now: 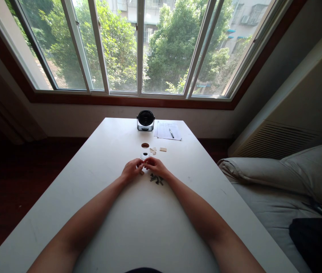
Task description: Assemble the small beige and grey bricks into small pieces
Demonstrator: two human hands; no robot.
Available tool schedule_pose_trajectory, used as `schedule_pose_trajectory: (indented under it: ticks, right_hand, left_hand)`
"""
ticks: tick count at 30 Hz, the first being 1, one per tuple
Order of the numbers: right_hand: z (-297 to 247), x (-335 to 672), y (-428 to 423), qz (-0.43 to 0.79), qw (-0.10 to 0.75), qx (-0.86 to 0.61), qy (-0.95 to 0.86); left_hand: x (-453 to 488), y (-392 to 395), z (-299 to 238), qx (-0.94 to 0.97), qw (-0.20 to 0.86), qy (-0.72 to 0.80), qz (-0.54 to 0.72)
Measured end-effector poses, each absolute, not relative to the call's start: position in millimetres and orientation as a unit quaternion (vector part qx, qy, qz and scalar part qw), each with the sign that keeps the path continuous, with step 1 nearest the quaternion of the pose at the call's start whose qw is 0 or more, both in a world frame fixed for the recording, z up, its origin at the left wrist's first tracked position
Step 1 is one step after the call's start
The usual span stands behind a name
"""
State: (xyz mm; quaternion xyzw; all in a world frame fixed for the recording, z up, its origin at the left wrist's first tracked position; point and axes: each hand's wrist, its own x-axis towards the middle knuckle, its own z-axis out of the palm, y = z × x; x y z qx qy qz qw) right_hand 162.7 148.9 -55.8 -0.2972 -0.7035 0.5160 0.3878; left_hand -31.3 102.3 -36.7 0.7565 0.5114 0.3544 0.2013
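The left hand (132, 170) and right hand (156, 167) meet mid-counter (98, 163), fingers curled closed, any held piece too small to tell. Dark pieces (157, 179) lie just beside the right hand; tan plates (163, 149) and a round disc (145, 156) remain separate, farther out.

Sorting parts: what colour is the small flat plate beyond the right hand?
The small flat plate is pale tan with a grid of darker dots; the head view shows it, though small.

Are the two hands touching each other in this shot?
Touching: the head view shows the left hand and the right hand meeting at their fingertips.
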Motion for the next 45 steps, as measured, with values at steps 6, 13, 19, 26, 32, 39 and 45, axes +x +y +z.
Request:
schedule_pose_trajectory:
  ticks: [6,13,19,26,32,39,45]
  right_hand:
    - [-55,163,148,0.526,0.399,-0.292,-0.692]
    - [-55,164,148,0.516,0.393,-0.313,-0.694]
    - [-59,164,151,0.515,0.398,-0.310,-0.693]
    - [-62,163,153,0.533,0.401,-0.282,-0.690]
    - [-61,163,152,0.525,0.397,-0.279,-0.699]
    - [-59,161,150,0.546,0.414,-0.286,-0.670]
    - [-53,161,147,0.536,0.420,-0.305,-0.666]
  left_hand:
    - [-31,101,-36,0.755,0.196,0.518,0.351]
    - [-31,100,-34,0.763,0.193,0.513,0.343]
    - [-31,102,-35,0.763,0.179,0.518,0.342]
    - [-32,102,-35,0.760,0.164,0.525,0.345]
    - [-32,103,-35,0.758,0.163,0.532,0.340]
    - [-31,102,-33,0.753,0.179,0.526,0.352]
    - [-31,101,-34,0.747,0.188,0.522,0.365]
